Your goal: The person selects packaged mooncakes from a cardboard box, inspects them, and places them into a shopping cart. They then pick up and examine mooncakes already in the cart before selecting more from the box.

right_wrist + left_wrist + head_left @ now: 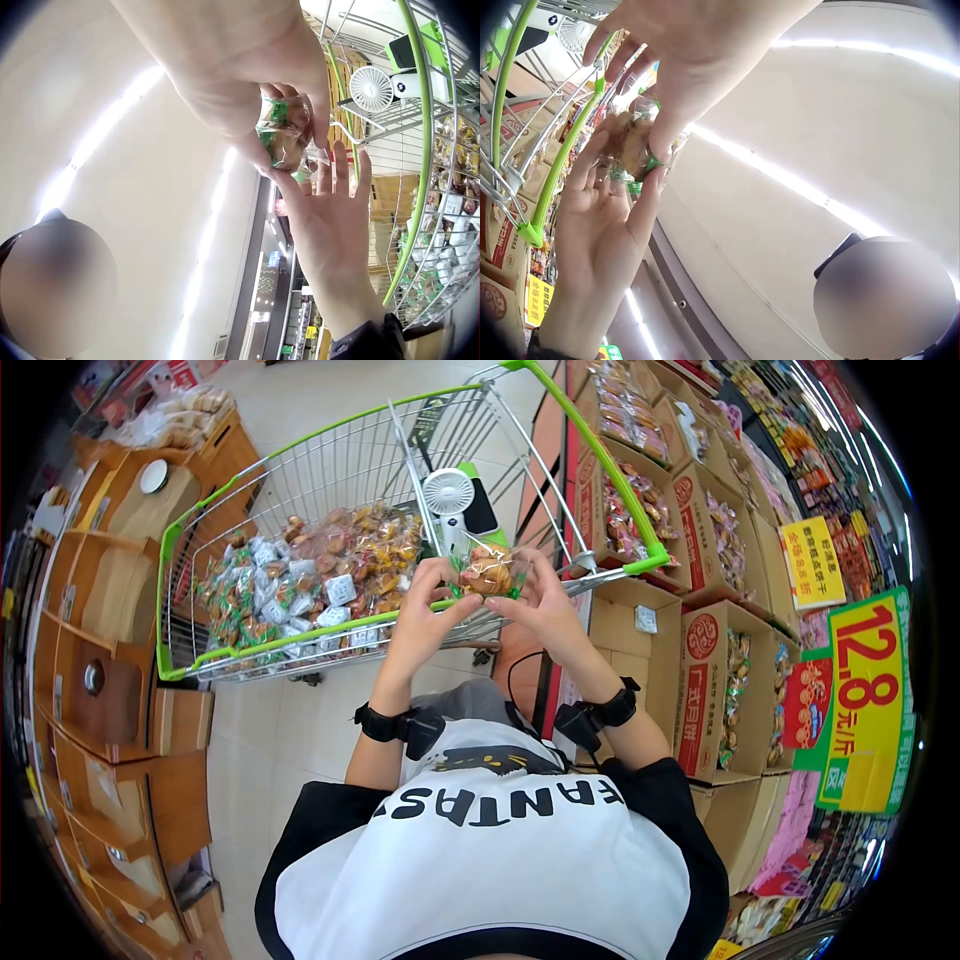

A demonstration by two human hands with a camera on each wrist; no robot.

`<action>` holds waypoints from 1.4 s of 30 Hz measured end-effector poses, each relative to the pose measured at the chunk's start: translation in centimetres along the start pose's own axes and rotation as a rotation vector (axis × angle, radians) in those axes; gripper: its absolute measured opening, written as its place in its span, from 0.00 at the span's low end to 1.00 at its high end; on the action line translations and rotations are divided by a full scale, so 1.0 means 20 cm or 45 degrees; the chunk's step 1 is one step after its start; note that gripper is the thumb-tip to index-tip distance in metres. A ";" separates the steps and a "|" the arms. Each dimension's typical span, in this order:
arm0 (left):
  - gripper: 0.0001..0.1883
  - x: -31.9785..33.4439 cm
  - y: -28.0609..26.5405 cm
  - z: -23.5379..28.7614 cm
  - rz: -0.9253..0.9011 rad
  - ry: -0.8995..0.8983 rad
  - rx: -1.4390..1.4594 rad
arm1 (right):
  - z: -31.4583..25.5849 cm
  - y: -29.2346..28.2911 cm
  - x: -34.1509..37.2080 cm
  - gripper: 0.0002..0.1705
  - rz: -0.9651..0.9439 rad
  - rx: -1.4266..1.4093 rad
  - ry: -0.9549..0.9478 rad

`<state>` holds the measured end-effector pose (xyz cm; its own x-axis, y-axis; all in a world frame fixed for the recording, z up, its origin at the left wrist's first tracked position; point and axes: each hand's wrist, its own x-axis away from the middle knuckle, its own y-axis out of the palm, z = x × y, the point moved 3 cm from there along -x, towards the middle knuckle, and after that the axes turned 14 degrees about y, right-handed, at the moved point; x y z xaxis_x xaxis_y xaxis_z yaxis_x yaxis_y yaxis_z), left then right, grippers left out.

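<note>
A round brown pastry (490, 571) in a clear wrapper with green print is held between both hands, in front of the cart's handle end. My left hand (428, 605) pinches its left side, thumb below and the outer fingers spread away from it. The right hand (545, 598) grips the other side, its fingers curled round the wrapper. In the right wrist view the wrapped pastry (289, 135) sits within the right hand, the left thumb at its lower edge. From the left wrist the pastry (634, 146) is partly covered by the fingers.
A green-trimmed shopping cart (300, 442) holds many wrapped pastries and silvery packets (340, 590). A small white fan (448, 491) and a phone (481, 512) rest at its child-seat end. Cardboard boxes (705, 690) of packaged goods line the right; wooden shelves (120, 700) stand left.
</note>
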<state>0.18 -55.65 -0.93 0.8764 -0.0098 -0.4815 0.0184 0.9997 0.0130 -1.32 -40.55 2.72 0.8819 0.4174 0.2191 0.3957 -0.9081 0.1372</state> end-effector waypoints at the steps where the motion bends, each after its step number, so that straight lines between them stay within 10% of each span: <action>1: 0.13 0.01 -0.02 0.00 0.008 0.001 -0.005 | -0.01 0.01 -0.02 0.37 -0.022 0.041 0.014; 12: 0.25 0.08 -0.36 0.13 0.495 -0.043 0.363 | -0.04 0.36 -0.28 0.33 -0.289 0.223 -0.087; 31: 0.23 0.55 -0.88 -0.05 0.844 -0.713 0.006 | 0.48 0.85 -0.61 0.43 -0.559 0.194 0.652; 37: 0.25 0.40 -1.16 -0.07 0.913 -0.347 -0.070 | 0.27 1.06 -0.75 0.39 -0.774 -0.141 0.500; 42: 0.23 0.38 -1.22 -0.01 1.431 -0.116 0.045 | 0.20 1.04 -0.76 0.48 -0.822 -0.104 0.360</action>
<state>6.37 -80.15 -5.15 0.4360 0.8925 -0.1156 -0.7908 0.4413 0.4240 -5.48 -65.84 -1.60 0.3725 0.8745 0.3105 0.7867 -0.4751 0.3942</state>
